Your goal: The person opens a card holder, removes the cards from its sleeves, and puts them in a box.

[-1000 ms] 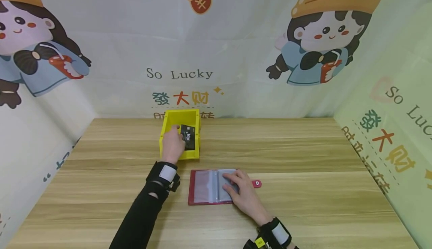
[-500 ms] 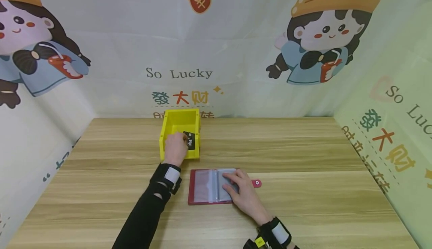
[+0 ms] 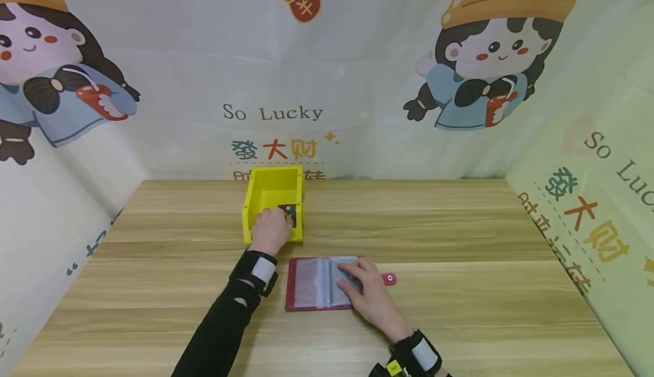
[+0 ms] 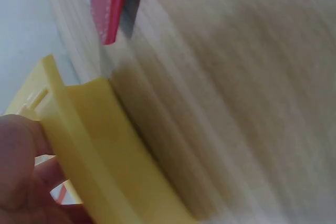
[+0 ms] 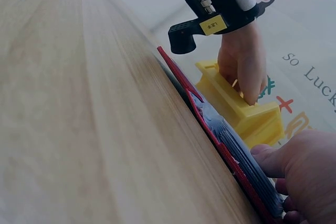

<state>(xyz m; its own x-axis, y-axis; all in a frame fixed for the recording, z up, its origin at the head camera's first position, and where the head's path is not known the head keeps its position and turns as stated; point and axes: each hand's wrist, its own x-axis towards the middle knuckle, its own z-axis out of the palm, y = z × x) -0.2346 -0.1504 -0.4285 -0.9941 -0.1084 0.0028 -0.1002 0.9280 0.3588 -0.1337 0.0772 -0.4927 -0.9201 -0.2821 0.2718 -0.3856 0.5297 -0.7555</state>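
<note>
My left hand reaches into the near end of the yellow bin, its curled fingers at a black card by the right wall. The hand hides much of the card; its grip on it is partly covered. In the left wrist view the fingers are behind the bin's wall, and no card shows. A red card holder lies spread on the table, with clear plastic sleeves. On its right-hand sleeves rests my right hand, fingers apart. The thumb touches the sleeves in the right wrist view.
The wooden table extends around both items. A printed cloth backdrop rises behind the bin and along the sides. The card holder's snap strap sticks out to the right of my right hand.
My left hand has drawn back towards the bin's near end and shifted right over the card. The card's visible top edge has come nearer. My right hand and the card holder have stayed put.
</note>
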